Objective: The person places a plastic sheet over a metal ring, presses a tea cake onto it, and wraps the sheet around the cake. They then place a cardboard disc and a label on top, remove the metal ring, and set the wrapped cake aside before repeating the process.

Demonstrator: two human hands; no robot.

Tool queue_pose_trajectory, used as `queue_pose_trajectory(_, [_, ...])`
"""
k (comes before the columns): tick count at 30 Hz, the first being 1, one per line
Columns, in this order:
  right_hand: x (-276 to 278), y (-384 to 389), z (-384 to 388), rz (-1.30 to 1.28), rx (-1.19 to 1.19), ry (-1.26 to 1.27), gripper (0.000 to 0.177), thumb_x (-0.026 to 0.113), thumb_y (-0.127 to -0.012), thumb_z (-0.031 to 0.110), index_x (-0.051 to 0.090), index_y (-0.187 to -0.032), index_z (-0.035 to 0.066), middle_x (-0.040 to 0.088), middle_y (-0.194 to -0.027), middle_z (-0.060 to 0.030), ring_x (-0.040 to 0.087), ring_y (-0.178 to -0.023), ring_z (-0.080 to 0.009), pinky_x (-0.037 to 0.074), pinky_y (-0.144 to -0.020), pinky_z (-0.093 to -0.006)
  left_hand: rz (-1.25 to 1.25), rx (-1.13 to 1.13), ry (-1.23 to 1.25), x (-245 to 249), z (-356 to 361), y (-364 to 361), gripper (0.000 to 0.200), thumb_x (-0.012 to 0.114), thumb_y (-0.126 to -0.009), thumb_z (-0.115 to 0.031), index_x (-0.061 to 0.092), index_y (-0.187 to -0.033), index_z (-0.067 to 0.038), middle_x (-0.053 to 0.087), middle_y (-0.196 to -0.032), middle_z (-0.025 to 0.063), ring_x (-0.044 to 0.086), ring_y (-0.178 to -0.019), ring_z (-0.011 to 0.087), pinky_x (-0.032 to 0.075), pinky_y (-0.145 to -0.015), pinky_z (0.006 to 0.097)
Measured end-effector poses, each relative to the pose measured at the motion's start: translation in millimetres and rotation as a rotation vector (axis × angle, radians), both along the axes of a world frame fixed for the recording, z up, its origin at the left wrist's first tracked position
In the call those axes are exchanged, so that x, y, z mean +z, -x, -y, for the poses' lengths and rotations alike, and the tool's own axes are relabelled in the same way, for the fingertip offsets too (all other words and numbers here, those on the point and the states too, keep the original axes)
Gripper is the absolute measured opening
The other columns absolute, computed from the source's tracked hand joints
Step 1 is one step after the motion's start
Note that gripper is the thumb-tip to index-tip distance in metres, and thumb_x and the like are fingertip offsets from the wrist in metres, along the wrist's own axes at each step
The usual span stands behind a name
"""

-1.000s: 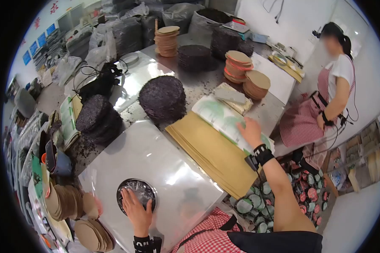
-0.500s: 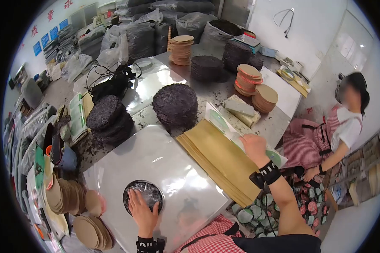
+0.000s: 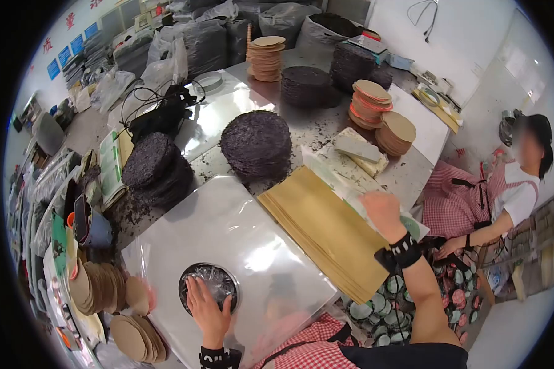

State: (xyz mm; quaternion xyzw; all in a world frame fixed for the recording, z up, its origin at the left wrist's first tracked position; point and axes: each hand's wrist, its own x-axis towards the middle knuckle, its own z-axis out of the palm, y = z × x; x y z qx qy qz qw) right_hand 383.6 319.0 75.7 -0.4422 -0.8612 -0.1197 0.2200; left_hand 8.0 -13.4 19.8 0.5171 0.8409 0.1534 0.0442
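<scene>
My left hand (image 3: 208, 309) lies with spread fingers on dark material under clear film inside a round metal ring (image 3: 236, 284). Around the ring, clear plastic sheeting (image 3: 184, 227) covers the table near me. My right hand (image 3: 383, 213) is bent at the knuckles over the right edge of a stack of brown paper (image 3: 326, 230), close to a white and green printed sheet (image 3: 415, 226). Its fingertips are hidden, so what they hold, if anything, does not show.
Dark round stacks (image 3: 255, 144) stand beyond the sheeting, another (image 3: 157, 169) to their left. Brown discs are piled at the lower left (image 3: 135, 338) and back right (image 3: 395, 133). A co-worker (image 3: 505, 197) is at the right, beside many small round packets (image 3: 388, 307).
My right hand has shifted slightly to the right in the view. My left hand stays on the ring's filling. The camera view has tilted a little.
</scene>
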Motion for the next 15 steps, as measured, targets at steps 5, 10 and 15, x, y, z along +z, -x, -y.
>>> queue_pose_trajectory(5, [-19.4,-39.6,-76.7,-0.030,-0.193,0.204,0.039,0.065,-0.093,0.045,0.066,-0.086,0.007,0.068,-0.076,-0.0147,0.067,-0.073,-0.0369,0.051,-0.063,-0.0482,0.002,0.001,0.004,2.1,2.6,0.7,0.091,0.075,-0.086,-0.035,0.032,-0.150,0.013,0.027,-0.160,0.0321,0.025,-0.150,0.0472,0.023,-0.120,0.0551])
queue_pose_trajectory(10, [-80.6,-13.6,-106.6,0.062,-0.229,0.290,0.042,0.061,-0.096,0.047,0.065,-0.097,0.006,0.070,-0.083,-0.0174,0.068,-0.081,-0.0386,0.052,-0.069,-0.0509,0.001,-0.001,-0.059,-5.7,5.4,0.5,0.091,0.076,-0.085,-0.036,0.033,-0.150,0.012,0.028,-0.160,0.0311,0.025,-0.150,0.0471,0.024,-0.119,0.0550])
queue_pose_trajectory(15, [-84.1,-51.7,-127.5,-0.028,-0.382,0.307,0.031,0.062,-0.095,0.036,0.063,-0.090,0.006,0.069,-0.082,-0.0186,0.067,-0.080,-0.0394,0.051,-0.069,-0.0523,-0.026,-0.002,-0.040,-2.0,6.1,0.0,0.090,0.076,-0.085,-0.036,0.034,-0.150,0.011,0.028,-0.160,0.0309,0.026,-0.150,0.0467,0.024,-0.119,0.0547])
